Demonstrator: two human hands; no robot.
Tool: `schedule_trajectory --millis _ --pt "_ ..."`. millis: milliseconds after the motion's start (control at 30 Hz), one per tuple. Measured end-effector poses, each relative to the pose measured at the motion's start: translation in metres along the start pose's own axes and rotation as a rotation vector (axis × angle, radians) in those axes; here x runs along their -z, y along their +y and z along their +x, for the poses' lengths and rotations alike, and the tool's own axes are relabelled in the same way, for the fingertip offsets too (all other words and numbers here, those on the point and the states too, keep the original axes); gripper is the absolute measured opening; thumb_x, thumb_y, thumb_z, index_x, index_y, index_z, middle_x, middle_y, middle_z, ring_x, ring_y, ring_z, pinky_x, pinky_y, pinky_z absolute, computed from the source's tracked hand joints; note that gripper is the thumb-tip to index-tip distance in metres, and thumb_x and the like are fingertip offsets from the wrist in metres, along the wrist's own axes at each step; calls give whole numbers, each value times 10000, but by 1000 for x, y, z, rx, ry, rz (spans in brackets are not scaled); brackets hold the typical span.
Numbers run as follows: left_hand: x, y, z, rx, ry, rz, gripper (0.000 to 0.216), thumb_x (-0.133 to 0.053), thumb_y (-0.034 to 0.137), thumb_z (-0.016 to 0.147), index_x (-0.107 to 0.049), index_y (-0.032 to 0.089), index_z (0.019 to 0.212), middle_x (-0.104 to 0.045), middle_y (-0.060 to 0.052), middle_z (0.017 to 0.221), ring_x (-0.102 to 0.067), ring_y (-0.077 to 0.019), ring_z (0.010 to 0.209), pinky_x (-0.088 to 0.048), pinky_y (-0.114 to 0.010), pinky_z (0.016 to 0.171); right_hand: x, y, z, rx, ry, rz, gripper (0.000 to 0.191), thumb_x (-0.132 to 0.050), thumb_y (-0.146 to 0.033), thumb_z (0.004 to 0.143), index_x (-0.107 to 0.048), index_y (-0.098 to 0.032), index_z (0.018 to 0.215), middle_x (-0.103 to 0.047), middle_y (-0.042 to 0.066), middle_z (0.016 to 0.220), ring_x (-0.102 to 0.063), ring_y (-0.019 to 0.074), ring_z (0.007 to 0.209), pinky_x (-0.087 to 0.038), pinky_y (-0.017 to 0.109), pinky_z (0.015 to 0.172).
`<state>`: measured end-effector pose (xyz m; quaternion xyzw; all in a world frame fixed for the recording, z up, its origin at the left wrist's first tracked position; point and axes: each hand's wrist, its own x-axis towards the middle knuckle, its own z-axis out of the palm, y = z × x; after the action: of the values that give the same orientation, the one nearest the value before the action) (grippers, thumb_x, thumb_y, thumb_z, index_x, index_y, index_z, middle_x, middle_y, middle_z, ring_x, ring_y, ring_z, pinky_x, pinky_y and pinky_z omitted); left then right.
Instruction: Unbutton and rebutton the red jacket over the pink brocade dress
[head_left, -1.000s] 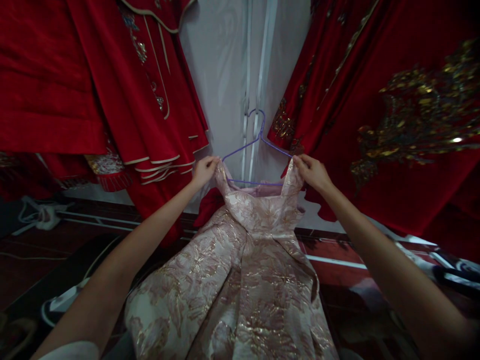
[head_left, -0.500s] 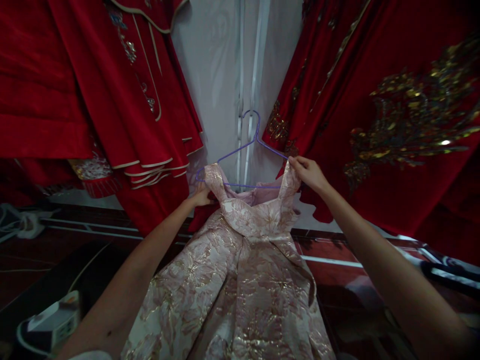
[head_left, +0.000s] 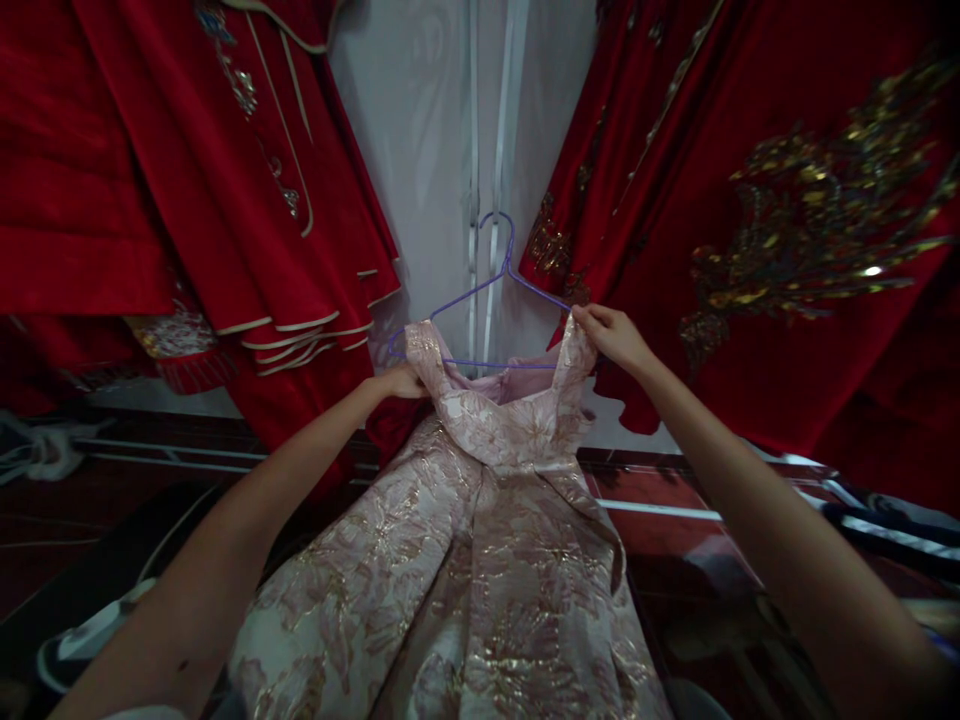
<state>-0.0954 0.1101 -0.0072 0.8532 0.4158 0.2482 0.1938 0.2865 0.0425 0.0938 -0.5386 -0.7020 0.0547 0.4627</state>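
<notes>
A pale pink brocade dress (head_left: 480, 540) with gold flower pattern hangs on a purple wire hanger (head_left: 480, 290) in front of me. My right hand (head_left: 611, 335) pinches the dress's right shoulder strap at the hanger's right end. My left hand (head_left: 401, 382) is closed on the dress's left side just below the left strap, its fingers tucked behind the fabric. The left strap sits over the hanger's left end.
Red velvet garments with cream trim (head_left: 187, 200) hang at the left, and red velvet with gold embroidery (head_left: 787, 230) at the right. A white wall with vertical white strips (head_left: 487, 150) lies between them. The dark red floor (head_left: 675, 500) and some cables (head_left: 37, 450) are below.
My left hand has let go of the left strap's top and dropped to the dress's side below it. The strap now sits on the hanger. My right hand has kept its hold.
</notes>
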Motion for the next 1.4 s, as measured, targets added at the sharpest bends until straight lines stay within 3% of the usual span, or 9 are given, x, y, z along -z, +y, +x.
schedule_trajectory --millis 100,267,433,633,833,1000,1100,1267,1400 --pt "9 -4 -6 16 -214 -75 420 -754 362 499 -702 209 886 -695 -53 1006 -624 -208 921 -443 -268 856 1 -1 -1 2 2 -9 518 -399 -642 802 -606 -179 697 -579 8 635 -510 147 608 -375 241 544" --pt "28 -14 -15 114 -199 -30 440 -784 379 423 -712 206 821 -719 -34 888 -643 -194 796 -470 -246 737 2 -1 -1 12 -1 -10 500 -412 -633 799 -606 -185 696 -575 4 630 -512 149 609 -370 244 548" --pt "36 -16 -30 121 -1 -21 251 -729 389 547 -727 222 735 -724 -32 762 -646 -198 731 -469 -252 681 -1 2 0 -2 -1 5 504 -411 -634 797 -600 -177 697 -565 7 618 -504 147 600 -372 243 545" --pt "24 -25 -50 127 190 10 318 -645 475 657 -726 217 823 -720 -55 912 -639 -221 830 -467 -294 775 -4 1 0 2 5 7 498 -415 -625 799 -597 -173 697 -563 8 630 -503 145 605 -373 242 551" --pt "60 -22 -18 41 303 -31 337 -554 449 737 -682 165 867 -703 -76 903 -619 -213 823 -465 -299 777 -3 -2 -2 14 22 -17 520 -397 -638 802 -600 -173 690 -563 4 612 -499 139 586 -367 238 536" --pt "117 7 12 -32 442 97 253 -532 381 782 -652 165 837 -666 -52 828 -573 -178 784 -429 -272 765 2 -12 -6 50 26 -132 507 -414 -616 811 -655 -174 754 -609 9 631 -539 153 605 -358 239 549" --pt "129 44 25 -42 425 158 190 -570 313 770 -638 136 779 -619 -33 735 -534 -157 708 -410 -270 738 6 -24 -11 97 0 -195 486 -432 -593 817 -671 -172 766 -610 13 626 -557 157 616 -346 241 551" --pt "97 118 48 -161 450 -18 241 -541 336 818 -613 107 818 -582 -18 731 -524 -142 724 -404 -246 709 10 -30 -18 122 -33 -161 512 -414 -616 817 -662 -171 769 -601 12 624 -544 155 612 -347 238 537" --pt "74 132 58 -227 493 -164 271 -524 396 833 -585 133 849 -580 -15 764 -534 -145 776 -415 -241 731 8 -21 -6 37 5 -136 593 -356 -663 816 -598 -166 601 -526 15 516 -507 149 541 -332 248 499"
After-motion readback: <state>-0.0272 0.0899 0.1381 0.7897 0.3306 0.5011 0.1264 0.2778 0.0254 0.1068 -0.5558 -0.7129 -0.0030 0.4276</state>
